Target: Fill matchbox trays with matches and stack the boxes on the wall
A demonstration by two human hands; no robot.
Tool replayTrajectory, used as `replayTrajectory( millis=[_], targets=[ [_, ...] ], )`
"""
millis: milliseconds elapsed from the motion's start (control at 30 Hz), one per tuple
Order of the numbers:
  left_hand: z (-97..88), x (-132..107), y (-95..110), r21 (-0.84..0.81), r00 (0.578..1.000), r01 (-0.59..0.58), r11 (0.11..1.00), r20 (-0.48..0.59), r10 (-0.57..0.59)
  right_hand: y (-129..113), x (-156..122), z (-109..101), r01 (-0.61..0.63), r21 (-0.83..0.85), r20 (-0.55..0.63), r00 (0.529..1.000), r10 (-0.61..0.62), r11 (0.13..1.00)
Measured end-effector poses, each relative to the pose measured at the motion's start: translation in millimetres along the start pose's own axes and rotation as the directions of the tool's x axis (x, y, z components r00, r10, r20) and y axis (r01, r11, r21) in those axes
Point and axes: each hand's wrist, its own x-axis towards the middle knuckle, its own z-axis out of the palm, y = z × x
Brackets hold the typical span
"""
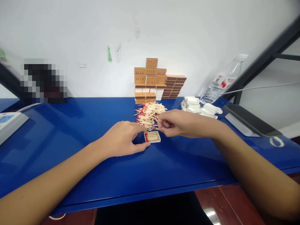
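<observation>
A white matchbox tray (159, 139) with red-tipped matches lying in it rests on the blue table. My left hand (125, 137) grips its left end, thumb at the near side and fingers at the far side. Just above and right of the tray, my right hand (172, 122) is closed in a pinch on a match (156, 127), its red head pointing left. Directly behind both hands spreads a loose heap of matches (150, 113), most heads toward the left. Part of the heap is hidden by my right hand.
Stacked orange-brown matchboxes (151, 75) stand against the wall behind the heap. White empty trays (193, 103) lie in a pile to the right, near a leaning water bottle (221, 79). A dark phone-like device (253, 120) sits far right, a white device (11, 125) far left.
</observation>
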Motion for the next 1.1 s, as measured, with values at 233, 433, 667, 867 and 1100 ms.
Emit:
replayTrajectory(
  millis=[233,433,667,867,1100],
  targets=[
    [2.2,1,-1,0.001,1.0,0.009,1.0,0.014,-0.009,-16,-2,12,0.041,-0.062,0.012,0.999,-0.04,0.997],
    [0.9,1,0,-0.006,1.0,0.007,1.0,0.003,-0.007,-19,-1,12,0.03,-0.094,0.019,0.999,-0.029,0.995],
    [2.4,1,-1,-0.002,1.0,0.002,1.0,0.001,-0.002,-26,-2,10,0.051,-0.063,0.038,0.998,-0.048,0.997],
    [1.9,0,-2,0.0,1.0,0.003,1.0,-0.002,-0.003,-25,-2,10,0.072,-0.052,0.043,0.997,-0.07,0.996],
    [1.6,1,0,0.0,1.0,0.004,1.0,0.002,-0.004,-25,1,12,0.106,-0.038,-0.046,0.993,-0.108,0.994]
  ],
)
